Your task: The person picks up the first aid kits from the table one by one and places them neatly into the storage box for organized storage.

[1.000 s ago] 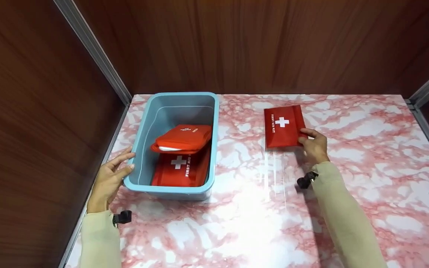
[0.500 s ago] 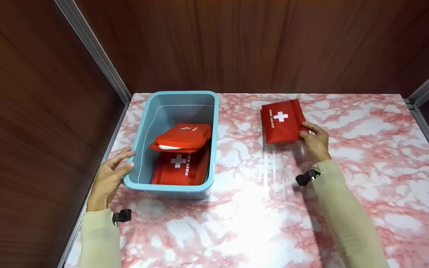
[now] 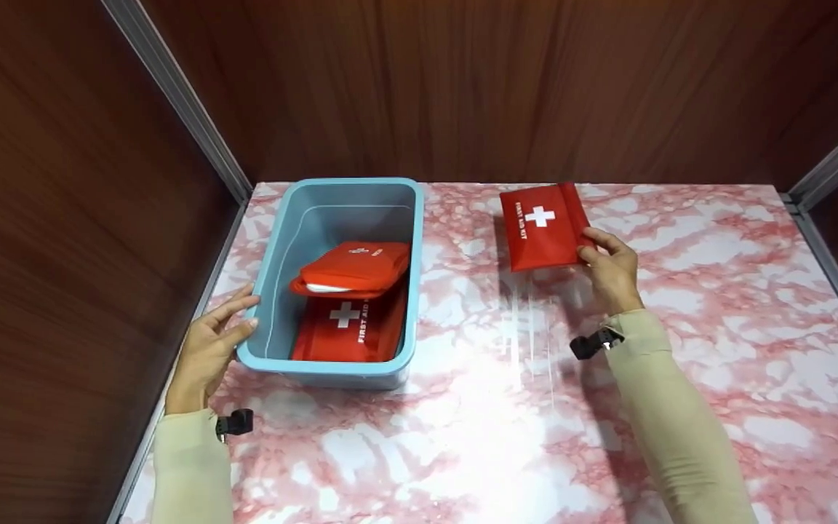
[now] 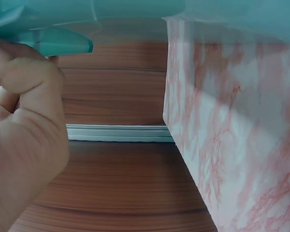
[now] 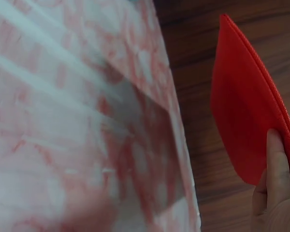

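Note:
My right hand (image 3: pixel 614 276) pinches a red first aid kit pouch (image 3: pixel 546 244) by its right edge, thumb in front. The pouch has a white cross and lettering facing up. In the right wrist view, the pouch (image 5: pixel 244 106) is held up off the table, its zipper edge showing and a shadow falling on the tabletop. My left hand (image 3: pixel 204 356) holds the left rim of a light blue plastic bin (image 3: pixel 321 367); the left wrist view shows the hand (image 4: pixel 29 111) right at the bin's rim. Inside the bin, one red pouch (image 3: pixel 353 266) lies tilted over another red pouch (image 3: pixel 339 342).
The table (image 3: pixel 463 437) has a pink and white marbled top with glare in the middle. A dark wood-look panel (image 3: pixel 463 87) rises behind it, and another panel (image 3: pixel 48 255) stands close on the left. Metal strips (image 3: pixel 193 124) run along the corners.
My right hand has lifted the first aid kit pouch and carried it slightly back and to the left. My left hand stays on the bin's rim, and the bin's contents look the same.

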A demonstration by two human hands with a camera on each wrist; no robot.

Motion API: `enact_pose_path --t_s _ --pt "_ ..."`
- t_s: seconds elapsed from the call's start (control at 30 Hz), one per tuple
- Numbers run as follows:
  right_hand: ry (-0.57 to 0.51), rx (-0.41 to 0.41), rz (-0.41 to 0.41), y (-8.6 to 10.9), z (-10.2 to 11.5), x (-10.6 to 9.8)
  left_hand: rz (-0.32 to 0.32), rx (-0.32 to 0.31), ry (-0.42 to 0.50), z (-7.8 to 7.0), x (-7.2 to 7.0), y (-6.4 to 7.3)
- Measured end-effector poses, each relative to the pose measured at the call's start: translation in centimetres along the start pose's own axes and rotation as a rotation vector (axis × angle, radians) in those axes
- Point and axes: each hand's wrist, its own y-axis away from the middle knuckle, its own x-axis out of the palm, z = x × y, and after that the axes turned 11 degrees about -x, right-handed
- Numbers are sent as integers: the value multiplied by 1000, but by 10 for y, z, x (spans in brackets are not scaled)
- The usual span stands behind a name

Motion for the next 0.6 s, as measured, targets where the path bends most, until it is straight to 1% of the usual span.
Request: enact_pose_path --t_s 0.07,0.23,0.47,0.6 --pt "-52 10 -2 2 3 3 -1 -5 -7 -1 0 0" --pt "-129 6 0 6 9 7 7 0 -16 -1 -1 0" --pt "-184 -10 19 13 16 12 20 22 12 0 -1 0" --pt "-204 -13 15 17 20 17 15 17 20 0 -1 0"
